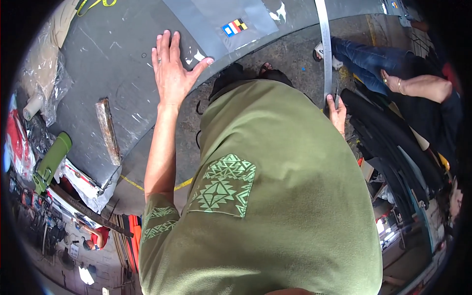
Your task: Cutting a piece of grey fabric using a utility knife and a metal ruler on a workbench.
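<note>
the left hand [173,66] is spread, palm down, on the grey counter [132,54]; the thumb extends sideways, its tip near the counter's edge and just beside the grey-blue sheet [204,19]. the right hand [337,114] is off the counter at the person's right side, pinching the near end of a long metal ruler [324,46]. a slim dark tool [337,100] is at the same hand; its exact kind is too small to tell. the ruler runs from the right hand toward the upper border of the view, passing over the counter's edge; contact with the counter surface cannot be told.

the sheet lies on the counter, to the right of the left hand. it carries a small multicoloured patch [234,27] near its middle. a yellow tape [96,5] is at the upper left. a worn bar [108,132] lies on the left part of the counter, well apart from the left hand. farther left are clear plastic wrapping [58,91] and a green cylinder [53,158].

to the right, a co-worker's forearm [423,87] and blue jeans [366,61] show beside black rolls [388,130]. at the lower left, a person in red [101,238] is near upright orange material [133,238].
</note>
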`<state>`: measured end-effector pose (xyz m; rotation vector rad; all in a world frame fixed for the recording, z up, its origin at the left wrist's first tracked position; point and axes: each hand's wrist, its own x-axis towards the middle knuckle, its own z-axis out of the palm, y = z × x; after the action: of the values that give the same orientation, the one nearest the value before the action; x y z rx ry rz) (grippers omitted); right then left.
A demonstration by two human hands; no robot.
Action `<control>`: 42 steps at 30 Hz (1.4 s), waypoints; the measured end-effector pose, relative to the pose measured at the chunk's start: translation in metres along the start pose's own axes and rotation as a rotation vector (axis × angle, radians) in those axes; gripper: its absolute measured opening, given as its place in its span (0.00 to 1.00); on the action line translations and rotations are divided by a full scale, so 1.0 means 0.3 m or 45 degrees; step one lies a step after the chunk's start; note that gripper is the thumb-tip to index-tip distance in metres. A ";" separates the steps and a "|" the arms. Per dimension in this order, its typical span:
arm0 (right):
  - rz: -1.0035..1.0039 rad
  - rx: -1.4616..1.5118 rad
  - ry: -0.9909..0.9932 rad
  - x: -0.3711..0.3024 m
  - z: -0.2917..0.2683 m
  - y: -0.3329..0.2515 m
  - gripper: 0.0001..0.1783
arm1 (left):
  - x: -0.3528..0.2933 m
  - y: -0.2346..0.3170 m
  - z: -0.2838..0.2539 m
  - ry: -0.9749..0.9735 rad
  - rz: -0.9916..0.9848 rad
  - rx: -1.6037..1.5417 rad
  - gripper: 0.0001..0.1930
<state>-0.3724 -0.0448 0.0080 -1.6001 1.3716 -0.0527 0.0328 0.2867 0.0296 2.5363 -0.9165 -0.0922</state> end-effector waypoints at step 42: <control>-0.479 -0.407 -0.401 0.171 0.208 -0.481 0.16 | 0.567 0.308 0.182 0.077 0.121 -0.072 0.36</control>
<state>-0.2126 -0.0636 0.0465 -2.0199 0.8546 0.1959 0.0989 0.0968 0.0340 2.4260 -0.9943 -0.0118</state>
